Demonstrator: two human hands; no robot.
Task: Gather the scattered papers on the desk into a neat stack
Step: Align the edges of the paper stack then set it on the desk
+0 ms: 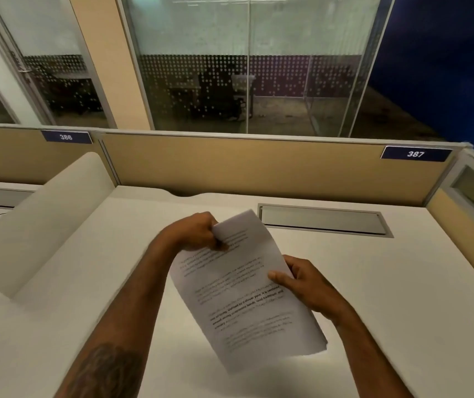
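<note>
A stack of printed white papers [244,300] is held tilted above the white desk [388,297], its lower end close to the desk surface. My left hand [194,232] grips the stack's top left corner. My right hand [306,284] holds the right edge, thumb on the printed face. The sheets' lower right edges are slightly fanned. No loose sheets show elsewhere on the desk.
A grey cable hatch [323,221] is set into the desk behind the papers. A beige partition [258,168] with the tag 387 [415,154] closes the back. A cream divider [49,219] rises on the left, a side panel [465,231] on the right.
</note>
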